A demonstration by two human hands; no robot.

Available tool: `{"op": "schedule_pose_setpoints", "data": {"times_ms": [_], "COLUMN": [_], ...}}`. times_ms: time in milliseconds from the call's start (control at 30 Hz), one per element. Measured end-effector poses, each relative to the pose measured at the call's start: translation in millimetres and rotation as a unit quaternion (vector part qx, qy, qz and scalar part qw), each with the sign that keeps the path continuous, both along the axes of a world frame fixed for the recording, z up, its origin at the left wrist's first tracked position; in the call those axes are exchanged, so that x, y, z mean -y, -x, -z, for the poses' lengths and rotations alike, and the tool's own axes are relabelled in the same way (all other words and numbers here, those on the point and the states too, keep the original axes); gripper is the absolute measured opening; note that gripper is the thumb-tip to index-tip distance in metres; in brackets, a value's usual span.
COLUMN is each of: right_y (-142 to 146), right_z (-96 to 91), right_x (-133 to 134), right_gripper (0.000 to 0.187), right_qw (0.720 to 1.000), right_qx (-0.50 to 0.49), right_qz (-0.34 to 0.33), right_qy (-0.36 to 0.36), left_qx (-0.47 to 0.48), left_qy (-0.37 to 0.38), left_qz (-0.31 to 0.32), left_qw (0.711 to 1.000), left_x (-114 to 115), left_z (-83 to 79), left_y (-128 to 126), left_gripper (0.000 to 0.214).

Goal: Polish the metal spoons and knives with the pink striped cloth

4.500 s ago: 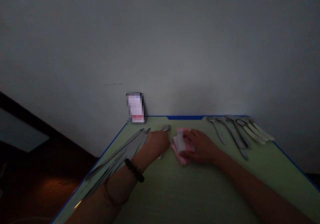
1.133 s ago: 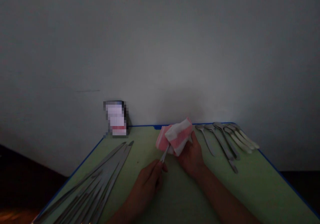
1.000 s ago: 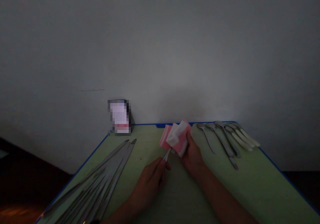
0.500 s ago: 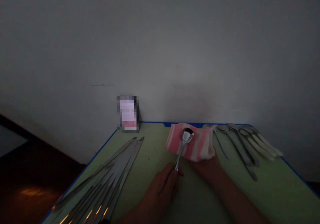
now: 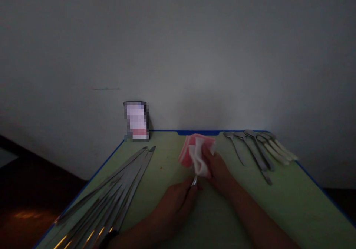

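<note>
Two hands work close together, with one spoon (image 5: 194, 181) between them at the centre of the dial. Half a second ago its bowl lay bare on the spread cloth (image 5: 197, 154); now the cloth is bunched over it, and only a short bright length of handle shows. That suggests the bowl is being rubbed, so I judge this spoon unfinished. The left hand (image 5: 178, 204), at seven o'clock from the cloth, is closed round the handle; the right hand (image 5: 218, 168), at four, grips the cloth around the bowl. Whether their fingertips touch, I cannot tell.

Hidden altogether are the bowl and the fingers under the folds. At eight o'clock the knives (image 5: 140, 175) run out of the bottom of view, as does a dark bracelet (image 5: 109, 238). The phone (image 5: 136, 119) at ten has a blocked-out screen. At three, the white-handled cutlery (image 5: 278, 150) overlaps on the dim table (image 5: 292, 193), too crowded to count surely.
</note>
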State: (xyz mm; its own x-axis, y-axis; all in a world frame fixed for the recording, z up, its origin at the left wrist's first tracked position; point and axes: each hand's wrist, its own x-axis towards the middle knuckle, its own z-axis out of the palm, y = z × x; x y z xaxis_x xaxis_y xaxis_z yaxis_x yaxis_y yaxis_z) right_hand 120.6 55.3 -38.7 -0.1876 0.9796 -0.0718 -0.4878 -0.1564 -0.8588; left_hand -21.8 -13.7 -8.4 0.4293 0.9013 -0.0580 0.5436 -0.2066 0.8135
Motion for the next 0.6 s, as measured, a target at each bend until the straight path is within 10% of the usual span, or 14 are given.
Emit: {"op": "schedule_pose_setpoints", "data": {"times_ms": [600], "right_y": [2], "right_z": [-11.5], "right_x": [-2], "right_gripper": [0.028], "right_qw": [0.971], "right_qx": [0.203], "right_qz": [0.086], "right_qy": [-0.087], "left_qx": [-0.090], "left_qy": [-0.027], "left_qz": [0.053], "left_qw": [0.994], "left_x": [-2], "left_z": [-2.6], "left_y": [0], "left_gripper": [0.023]}}
